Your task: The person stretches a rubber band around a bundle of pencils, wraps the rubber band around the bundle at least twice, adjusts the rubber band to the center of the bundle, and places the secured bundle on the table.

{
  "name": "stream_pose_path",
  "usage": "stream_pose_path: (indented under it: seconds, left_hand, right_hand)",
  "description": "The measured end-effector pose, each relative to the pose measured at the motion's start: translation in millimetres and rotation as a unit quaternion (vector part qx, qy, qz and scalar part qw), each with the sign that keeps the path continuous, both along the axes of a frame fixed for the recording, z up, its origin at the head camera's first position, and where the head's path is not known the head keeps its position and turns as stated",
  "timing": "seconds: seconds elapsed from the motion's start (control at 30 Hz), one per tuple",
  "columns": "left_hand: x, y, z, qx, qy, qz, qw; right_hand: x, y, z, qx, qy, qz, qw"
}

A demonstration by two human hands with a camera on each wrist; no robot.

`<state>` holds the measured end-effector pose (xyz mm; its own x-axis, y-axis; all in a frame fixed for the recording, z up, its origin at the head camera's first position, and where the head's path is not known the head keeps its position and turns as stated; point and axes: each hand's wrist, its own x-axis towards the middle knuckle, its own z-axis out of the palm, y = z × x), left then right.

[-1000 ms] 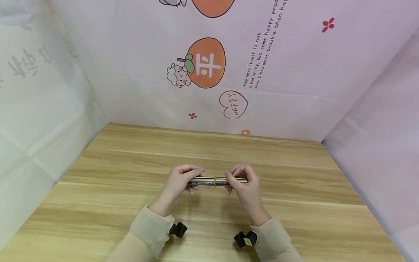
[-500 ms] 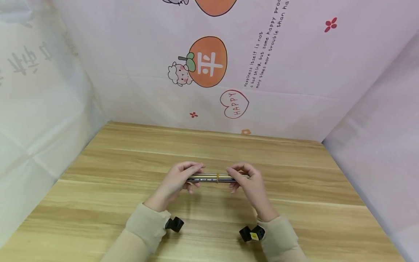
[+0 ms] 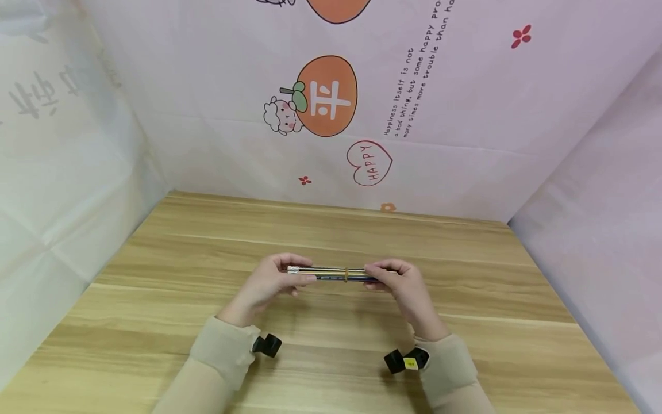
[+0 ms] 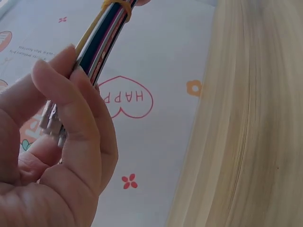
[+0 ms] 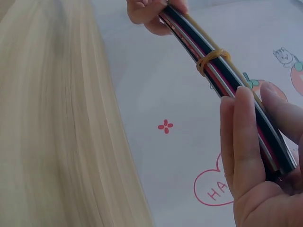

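Observation:
A bundle of pencils (image 3: pixel 331 274) (image 4: pixel 97 47) (image 5: pixel 187 35) lies level between my two hands, raised above the table. A yellowish rubber band (image 3: pixel 346 275) (image 4: pixel 120 6) (image 5: pixel 213 60) is wound round its middle. My left hand (image 3: pixel 262 286) (image 4: pixel 78 146) holds the left end, where silvery tips show between thumb and fingers. At the right end, my right hand (image 3: pixel 408 287) (image 5: pixel 251 165) grips the pencils between thumb and fingers. Dark, white and magenta stripes run along the pencils. My fingers cover parts of both ends.
Below is a wood-grain table (image 3: pixel 320 356). A white printed sheet (image 3: pixel 455 167) rises behind it, and plain white sheets stand at the left and right sides. A black wrist camera (image 3: pixel 267 345) is on the left cuff, and another black camera (image 3: pixel 405 360) is on the right.
Both hands have moved slightly farther apart, up and away from the body with the pencils. The left hand has shifted its hold, and the silvery tips now show in the head view.

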<state>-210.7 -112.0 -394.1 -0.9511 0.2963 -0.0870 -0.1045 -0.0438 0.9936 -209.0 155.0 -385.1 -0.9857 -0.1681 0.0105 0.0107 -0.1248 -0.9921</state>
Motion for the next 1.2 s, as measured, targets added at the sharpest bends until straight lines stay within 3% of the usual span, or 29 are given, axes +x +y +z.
stream_pose_path:
  seconds: [0.17, 0.3, 0.53, 0.6, 0.77, 0.87, 1.2]
  left_hand:
    - [-3.1, -3.3, -3.4, 0.0, 0.004, 0.017, 0.9998]
    - [-5.9, -3.9, -7.5, 0.004, -0.006, 0.035, 0.9994]
    - [-9.2, -4.2, -15.6, -0.018, -0.015, 0.062, 0.9978]
    - [-9.7, -4.4, -17.1, -0.013, -0.013, 0.062, 0.9979]
    - [-10.4, -6.0, -20.7, 0.008, -0.013, 0.059, 0.9982]
    - [-11.3, -7.3, -23.0, 0.013, -0.021, 0.056, 0.9981]
    - [-15.9, -11.0, -33.1, -0.005, -0.042, 0.052, 0.9978]
  right_hand:
    - [-3.3, 8.0, 0.2, 0.0, -0.013, 0.014, 1.0]
    - [-8.9, 16.8, -7.7, 0.013, 0.006, 0.02, 1.0]
    - [-39.3, 46.6, -58.9, 0.035, 0.029, 0.033, 0.998]
    - [-37.7, 46.5, -55.6, 0.046, 0.02, 0.03, 0.998]
    - [-17.2, 34.6, -20.0, 0.07, -0.016, 0.019, 0.997]
    - [-12.9, 33.2, -11.3, 0.08, -0.041, 0.024, 0.996]
    - [-20.4, 43.7, -27.9, 0.105, -0.046, 0.048, 0.992]
